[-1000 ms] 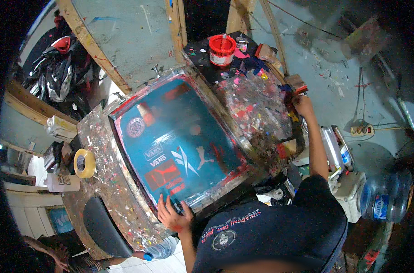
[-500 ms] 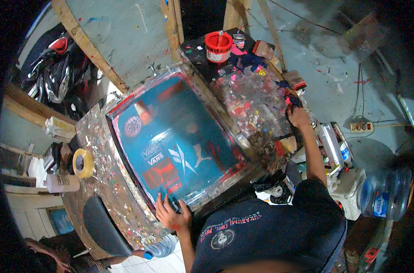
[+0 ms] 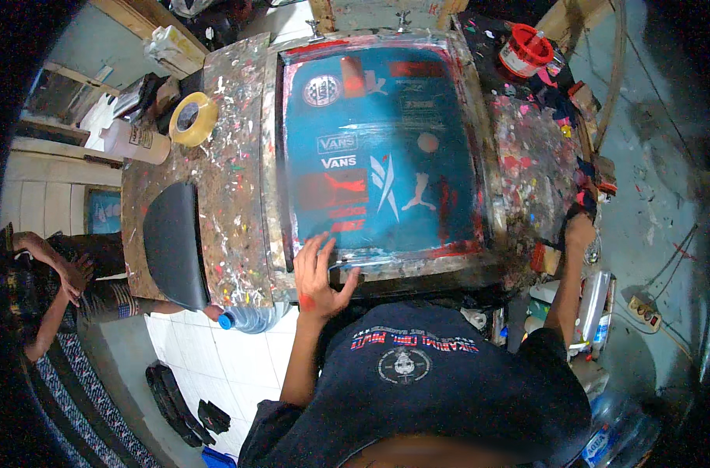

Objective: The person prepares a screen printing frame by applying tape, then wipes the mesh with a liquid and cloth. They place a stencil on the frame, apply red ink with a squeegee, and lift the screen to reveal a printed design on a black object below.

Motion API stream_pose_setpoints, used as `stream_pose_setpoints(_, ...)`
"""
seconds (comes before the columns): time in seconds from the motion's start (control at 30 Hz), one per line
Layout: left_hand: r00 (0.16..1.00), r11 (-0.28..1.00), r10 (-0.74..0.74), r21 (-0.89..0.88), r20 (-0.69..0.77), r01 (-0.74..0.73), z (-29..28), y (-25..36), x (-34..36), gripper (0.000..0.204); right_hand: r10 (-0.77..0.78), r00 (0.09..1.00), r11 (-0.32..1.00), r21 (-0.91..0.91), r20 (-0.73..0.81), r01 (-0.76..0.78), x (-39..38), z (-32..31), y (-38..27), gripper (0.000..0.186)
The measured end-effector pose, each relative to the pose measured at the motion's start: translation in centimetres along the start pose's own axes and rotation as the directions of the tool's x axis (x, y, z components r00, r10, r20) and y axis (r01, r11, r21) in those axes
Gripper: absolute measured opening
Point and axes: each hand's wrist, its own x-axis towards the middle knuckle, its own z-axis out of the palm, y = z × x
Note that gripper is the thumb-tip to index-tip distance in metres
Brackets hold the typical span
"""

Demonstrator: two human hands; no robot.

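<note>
A screen-printing frame [image 3: 460,117] with teal mesh and white and red stencil shapes lies in front of me. My left hand [image 3: 316,281] rests at its near left edge, fingers apart, nothing in it. My right hand [image 3: 578,228] is at the far right edge of the paint-spattered bench [image 3: 526,156], its fingers curled into a dark cloth-like bundle [image 3: 583,189]; what exactly they hold is hard to make out. A squeegee [image 3: 604,173] lies just beyond that hand, and another wooden-handled piece [image 3: 543,256] sits to its left.
A red tub [image 3: 515,62], tape roll [image 3: 193,118], white jug [image 3: 136,139] and black padded piece [image 3: 171,246] surround the frame. Another person's hands [image 3: 74,273] are at far left. A water bottle [image 3: 253,320] stands below the bench; a power strip [image 3: 643,312] is at right.
My view has swung round, so the frame now appears upright and higher. My right hand has come down from the squeegee to the dark bundle. My left hand stays at the frame's edge.
</note>
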Motion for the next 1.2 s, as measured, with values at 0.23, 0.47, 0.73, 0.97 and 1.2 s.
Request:
stream_pose_setpoints(0.23,0.998,1.0,0.008,0.026,0.067,-0.01,-1.7,-0.1,-1.0,0.074,0.066,0.995,0.997,-0.021,-0.068,-0.068,0.3,1.4,0.1,0.027)
stream_pose_setpoints(0.47,0.996,0.999,0.047,0.025,0.076,-0.049,-0.9,-2.0,-2.7,0.072,0.118,0.991,0.993,0.001,-0.064,-0.118,0.3,0.9,-0.7,0.033)
stream_pose_setpoints(0.73,0.996,0.996,0.091,-0.003,0.012,-0.091,-0.8,-2.0,-2.5,0.067,0.127,0.983,0.992,0.014,-0.132,-0.126,-0.5,1.2,-0.4,0.027)
stream_pose_setpoints(0.97,0.997,0.998,0.062,-0.002,0.041,-0.062,-1.0,-2.2,-2.6,0.067,0.08,0.951,0.997,0.017,-0.3,-0.078,-1.3,1.7,-0.5,0.031)
stream_pose_setpoints(1.2,0.998,0.998,0.056,0.002,0.034,-0.056,-1.2,-1.8,-2.5,0.065,0.159,0.986,0.986,0.044,0.052,-0.161,-2.4,-9.7,-2.9,0.051)
